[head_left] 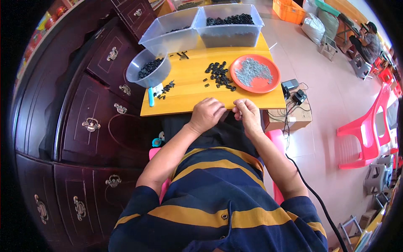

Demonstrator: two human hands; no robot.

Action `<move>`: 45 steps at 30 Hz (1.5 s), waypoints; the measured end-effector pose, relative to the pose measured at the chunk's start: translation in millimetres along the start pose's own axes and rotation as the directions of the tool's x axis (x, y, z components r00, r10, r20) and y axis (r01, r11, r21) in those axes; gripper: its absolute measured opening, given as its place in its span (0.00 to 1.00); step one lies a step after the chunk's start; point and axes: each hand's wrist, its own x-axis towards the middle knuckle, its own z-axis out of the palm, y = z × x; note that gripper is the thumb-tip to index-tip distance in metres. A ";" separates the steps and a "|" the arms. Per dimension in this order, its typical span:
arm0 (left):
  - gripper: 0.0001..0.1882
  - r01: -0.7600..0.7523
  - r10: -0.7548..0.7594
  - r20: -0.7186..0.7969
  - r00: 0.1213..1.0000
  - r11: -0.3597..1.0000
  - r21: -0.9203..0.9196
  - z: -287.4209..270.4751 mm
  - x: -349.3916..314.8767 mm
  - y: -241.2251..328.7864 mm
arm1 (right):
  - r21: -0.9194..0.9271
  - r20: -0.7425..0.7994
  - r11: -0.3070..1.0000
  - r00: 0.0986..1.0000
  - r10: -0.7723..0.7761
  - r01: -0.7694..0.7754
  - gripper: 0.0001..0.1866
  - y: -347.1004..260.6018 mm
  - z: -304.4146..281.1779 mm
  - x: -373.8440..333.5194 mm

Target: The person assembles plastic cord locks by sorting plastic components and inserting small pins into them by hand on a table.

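Note:
Both hands meet close together at the front edge of the yellow wooden table (pixel 189 105). My left hand (pixel 206 114) is curled closed, its fingertips hiding whatever lies in them. Beside it my right hand (pixel 247 113) pinches thumb against forefinger; anything held there is too small to name. Just beyond the hands lies a loose pile of small black oval parts (pixel 219 74). To its right, an orange-red plate (pixel 275 80) carries many small silvery metal pieces (pixel 253 71). A smaller scatter of black pieces (pixel 168 87) lies at the left, by a light-blue handled tool (pixel 151 97).
A clear round tub (pixel 133 75) and two clear bins (pixel 228 35) of black parts stand at the back and left. Dark drawers (pixel 100 105) flank the left. A box with cables (pixel 294 117) and a pink chair (pixel 365 130) are at right; another person (pixel 369 46) sits far off.

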 end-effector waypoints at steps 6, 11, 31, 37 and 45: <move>0.04 0.188 -0.254 -0.068 0.965 0.848 -0.496 2.9 32.1 22.3 | 0.181 0.124 0.970 0.982 0.143 -0.164 0.15 -11.4 -0.9 -2.9; 0.09 0.246 -0.260 0.053 0.964 0.802 -0.544 7.7 49.4 32.5 | 0.387 0.141 0.907 0.983 0.118 -0.165 0.14 -26.3 -2.0 0.9; 0.04 -0.181 0.299 0.475 0.828 0.943 -0.279 108.6 186.1 -33.1 | -0.434 -0.152 0.901 0.987 -0.055 -0.017 0.06 -59.4 -35.5 15.2; 0.04 -0.419 0.487 0.522 0.700 0.872 -0.252 118.9 205.2 -32.6 | -0.746 -0.010 0.643 0.962 -0.273 0.175 0.06 -74.8 -35.2 26.8; 0.05 -0.432 0.518 0.621 0.589 0.851 -0.300 110.2 221.9 -42.3 | -0.862 0.069 0.479 0.974 -0.215 0.167 0.07 -73.1 -29.1 33.3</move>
